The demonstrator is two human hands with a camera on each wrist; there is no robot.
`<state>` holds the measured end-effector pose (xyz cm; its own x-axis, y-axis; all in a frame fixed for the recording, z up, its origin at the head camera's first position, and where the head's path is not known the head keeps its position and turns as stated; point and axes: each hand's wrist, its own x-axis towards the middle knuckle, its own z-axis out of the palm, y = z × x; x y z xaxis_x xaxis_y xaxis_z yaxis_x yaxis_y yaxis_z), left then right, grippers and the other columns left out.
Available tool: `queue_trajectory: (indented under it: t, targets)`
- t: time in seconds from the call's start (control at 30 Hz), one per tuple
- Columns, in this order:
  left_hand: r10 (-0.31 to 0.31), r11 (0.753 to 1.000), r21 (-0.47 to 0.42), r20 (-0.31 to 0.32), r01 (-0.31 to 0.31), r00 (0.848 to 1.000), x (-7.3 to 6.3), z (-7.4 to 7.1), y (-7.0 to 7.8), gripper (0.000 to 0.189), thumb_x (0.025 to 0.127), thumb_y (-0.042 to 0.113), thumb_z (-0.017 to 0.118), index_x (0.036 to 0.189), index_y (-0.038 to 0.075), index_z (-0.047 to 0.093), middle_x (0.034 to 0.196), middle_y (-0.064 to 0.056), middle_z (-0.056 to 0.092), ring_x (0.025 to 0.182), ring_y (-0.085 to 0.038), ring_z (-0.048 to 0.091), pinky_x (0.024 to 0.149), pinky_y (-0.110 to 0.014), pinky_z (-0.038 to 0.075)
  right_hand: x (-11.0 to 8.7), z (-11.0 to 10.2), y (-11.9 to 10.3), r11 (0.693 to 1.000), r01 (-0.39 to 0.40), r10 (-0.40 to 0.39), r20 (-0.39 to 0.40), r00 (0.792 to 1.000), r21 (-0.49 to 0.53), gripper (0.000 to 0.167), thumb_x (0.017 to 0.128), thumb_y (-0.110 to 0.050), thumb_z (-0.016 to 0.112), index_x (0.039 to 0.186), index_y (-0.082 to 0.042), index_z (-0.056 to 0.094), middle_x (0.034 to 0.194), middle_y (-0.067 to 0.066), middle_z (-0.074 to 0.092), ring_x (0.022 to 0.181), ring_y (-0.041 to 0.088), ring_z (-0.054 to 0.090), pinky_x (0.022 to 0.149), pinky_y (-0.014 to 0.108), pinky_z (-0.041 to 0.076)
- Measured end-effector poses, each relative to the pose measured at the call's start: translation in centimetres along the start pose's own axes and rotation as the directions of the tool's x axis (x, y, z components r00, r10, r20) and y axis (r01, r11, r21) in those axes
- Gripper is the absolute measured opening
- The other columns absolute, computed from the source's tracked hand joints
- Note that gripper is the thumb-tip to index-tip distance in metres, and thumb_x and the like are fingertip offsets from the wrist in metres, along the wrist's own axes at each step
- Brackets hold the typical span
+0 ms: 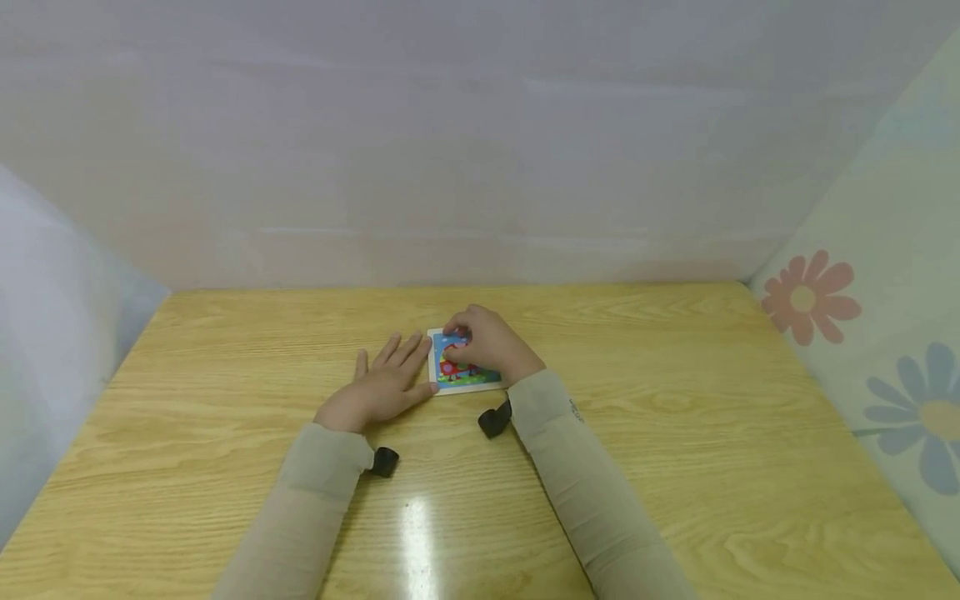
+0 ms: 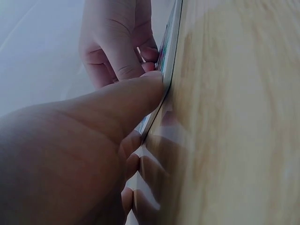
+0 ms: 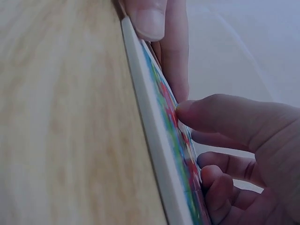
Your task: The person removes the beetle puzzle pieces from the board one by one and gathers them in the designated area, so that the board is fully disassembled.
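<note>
The left hand [image 1: 381, 392] has its grip spread, thumb on the picture board [image 1: 468, 381]; the right hand's [image 1: 491, 343] curled grip touches its face, pinching or not, I cannot tell.

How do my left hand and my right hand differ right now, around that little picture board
Pose: your left hand has its fingers spread out, while your right hand has its fingers bent.
Place: your left hand lies along the left side of the picture board, thumb on its rim; your right hand reaches over the picture itself, thumb touching it.
Shared: both are bare, come out of beige sleeves and touch the board.
</note>
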<state>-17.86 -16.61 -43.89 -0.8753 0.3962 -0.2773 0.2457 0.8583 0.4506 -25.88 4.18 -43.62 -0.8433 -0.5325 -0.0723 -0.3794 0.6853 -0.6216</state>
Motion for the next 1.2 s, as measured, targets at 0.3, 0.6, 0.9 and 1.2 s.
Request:
queue_trajectory:
  t: [0.3,0.6,0.9,1.2]
  targets:
    - [0.003,1.000,-0.003,-0.003,-0.003,1.000,-0.05,0.03,0.06,0.080,0.105,0.055,0.044,0.165,0.016,0.007,0.171,-0.008,-0.001,0.155,-0.038,-0.010,0.110,-0.076,-0.013,-0.14,-0.07,0.12,1.000,-0.007,0.007,-0.020,1.000,0.019,0.034,0.090,-0.028,0.080,0.119,-0.010,0.076,0.119,0.002,0.064,0.106,0.018,0.060,0.097,0.036,0.051]
    - [0.005,1.000,-0.002,-0.004,-0.005,1.000,-0.12,-0.03,0.14,0.079,0.105,0.053,0.044,0.165,0.016,0.007,0.171,-0.008,-0.001,0.155,-0.037,-0.011,0.110,-0.075,-0.013,0.06,-0.32,-0.23,1.000,0.003,-0.002,0.013,1.000,-0.017,0.034,0.091,-0.026,0.078,0.121,-0.011,0.072,0.113,0.004,0.063,0.101,0.020,0.057,0.094,0.038,0.050]
    - [0.001,1.000,0.000,-0.004,-0.001,1.000,-0.07,-0.02,0.24,0.079,0.105,0.052,0.045,0.165,0.015,0.007,0.171,-0.008,-0.001,0.155,-0.037,-0.011,0.110,-0.075,-0.013,0.28,-0.44,-0.52,0.997,0.012,-0.007,0.060,0.998,-0.078,0.036,0.094,-0.025,0.075,0.125,-0.009,0.067,0.115,0.005,0.060,0.104,0.020,0.056,0.099,0.038,0.048]
    - [0.003,1.000,0.005,-0.009,-0.003,1.000,0.07,0.07,0.19,0.080,0.105,0.053,0.044,0.165,0.016,0.007,0.171,-0.007,-0.002,0.155,-0.037,-0.011,0.110,-0.075,-0.013,0.17,-0.61,-0.81,0.995,0.009,-0.002,0.068,0.998,-0.096,0.035,0.095,-0.023,0.074,0.126,-0.008,0.065,0.114,0.005,0.059,0.102,0.020,0.055,0.097,0.036,0.048]
